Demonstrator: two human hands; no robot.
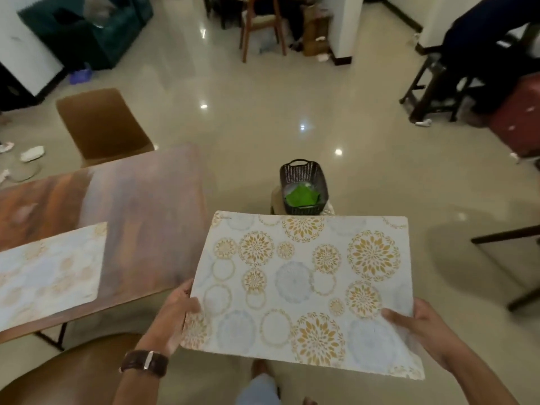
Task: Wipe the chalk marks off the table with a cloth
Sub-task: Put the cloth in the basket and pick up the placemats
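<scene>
Desk (140, 206): wooden top, left of centre, blurred by motion; pale streaks across its middle may be chalk marks, though the blur makes this uncertain.
Cloth (301, 197): green, lying inside a dark basket (304, 173), beyond the far edge of the held mat, well apart from the desk.
Basket support: a small stool (276, 200) on the floor, mostly hidden behind the mat.
Held mat (304, 285): white placemat with gold and grey floral circles, carried flat in the air to the right of the desk, over the floor.
Left hand (175, 320): grips the mat's near-left edge, thumb on top, fingers curled underneath; a brown-strapped watch (144, 362) on the wrist.
Right hand (420, 325): grips the mat's near-right edge, thumb on top, fingers underneath.
Second mat (49, 273): same pattern, lying on the desk at its near-left part.
Chairs: brown seat (99, 124) at the desk's far side; another brown seat (64, 372) at the near left.
Floor (263, 112): glossy pale tiles with light reflections.
</scene>
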